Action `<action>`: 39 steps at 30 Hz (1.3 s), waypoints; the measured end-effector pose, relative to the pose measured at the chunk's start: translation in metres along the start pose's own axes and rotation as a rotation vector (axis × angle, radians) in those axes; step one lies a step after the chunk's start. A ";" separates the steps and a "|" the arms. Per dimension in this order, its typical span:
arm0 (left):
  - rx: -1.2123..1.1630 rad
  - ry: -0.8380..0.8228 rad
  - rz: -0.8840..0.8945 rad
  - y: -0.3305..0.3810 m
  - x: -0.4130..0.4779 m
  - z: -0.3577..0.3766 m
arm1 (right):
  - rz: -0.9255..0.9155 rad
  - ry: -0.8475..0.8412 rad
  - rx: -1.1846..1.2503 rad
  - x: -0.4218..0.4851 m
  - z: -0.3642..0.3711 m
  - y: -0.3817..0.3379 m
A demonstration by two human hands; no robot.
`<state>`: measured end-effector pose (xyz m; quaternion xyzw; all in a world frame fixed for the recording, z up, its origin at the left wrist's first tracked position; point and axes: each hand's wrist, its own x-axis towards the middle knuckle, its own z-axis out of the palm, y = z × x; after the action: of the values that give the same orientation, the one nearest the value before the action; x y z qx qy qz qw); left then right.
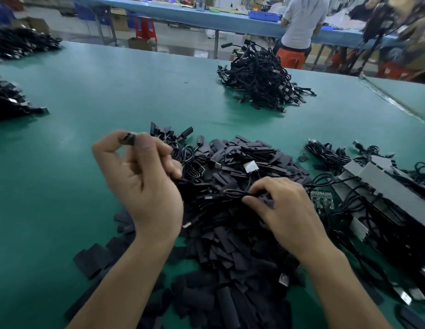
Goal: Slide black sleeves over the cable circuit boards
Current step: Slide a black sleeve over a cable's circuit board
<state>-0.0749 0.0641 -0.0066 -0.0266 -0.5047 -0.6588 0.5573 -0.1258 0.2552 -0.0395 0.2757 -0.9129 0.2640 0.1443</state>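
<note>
A big heap of flat black sleeves [233, 236] covers the green table [93, 96] in front of me. My left hand [140, 181] is raised at the heap's left edge and pinches a small black sleeve [129, 138] between thumb and forefinger, its other fingers curled by black cables. My right hand [285, 210] lies on the heap and pinches a thin black cable [233, 193] between thumb and forefinger. That cable runs up to a board wrapped in white [250, 166]. A bare green circuit board [322, 198] lies just right of my right hand.
Bundled cables with grey blocks [382, 186] lie at the right. A pile of black cables [261, 79] sits farther back, and more dark piles [10, 100] at the left edge. A person in a white shirt [301, 22] stands at a blue bench behind the table.
</note>
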 end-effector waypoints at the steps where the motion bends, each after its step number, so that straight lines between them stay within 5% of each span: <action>1: 0.001 0.034 0.015 0.000 0.002 -0.001 | 0.013 -0.037 -0.014 0.000 -0.002 0.004; 4: 0.069 0.015 0.050 0.001 0.003 -0.001 | 0.102 -0.020 0.022 -0.001 -0.011 0.010; 8: 0.245 -0.244 0.051 0.000 -0.008 -0.003 | 0.296 0.148 -0.059 -0.001 -0.026 0.013; 12: 0.604 -0.564 0.009 -0.006 -0.014 -0.008 | 0.482 -0.059 -0.224 -0.005 -0.025 0.023; 16: 0.969 -0.725 0.085 -0.003 -0.014 -0.009 | 0.286 0.022 -0.118 -0.002 -0.018 0.013; 20: 1.025 -0.695 0.151 0.006 -0.013 -0.002 | 0.075 -0.246 -0.090 -0.001 -0.007 0.006; 26: 1.071 -0.503 0.364 0.017 -0.001 -0.006 | 0.284 -0.117 -0.147 -0.001 -0.006 0.008; 31: 1.154 -0.855 0.178 0.012 -0.007 -0.007 | 0.306 -0.154 -0.163 -0.001 -0.001 0.003; 35: 1.188 -0.944 0.299 0.005 -0.021 -0.002 | 0.317 -0.265 -0.229 0.000 0.003 0.006; 39: 1.313 -1.008 0.349 -0.004 -0.030 0.004 | 0.250 -0.168 -0.095 -0.002 0.004 0.008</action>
<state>-0.0685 0.0877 -0.0254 -0.0657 -0.9618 -0.0460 0.2617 -0.1289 0.2595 -0.0464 0.1741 -0.9605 0.2123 0.0464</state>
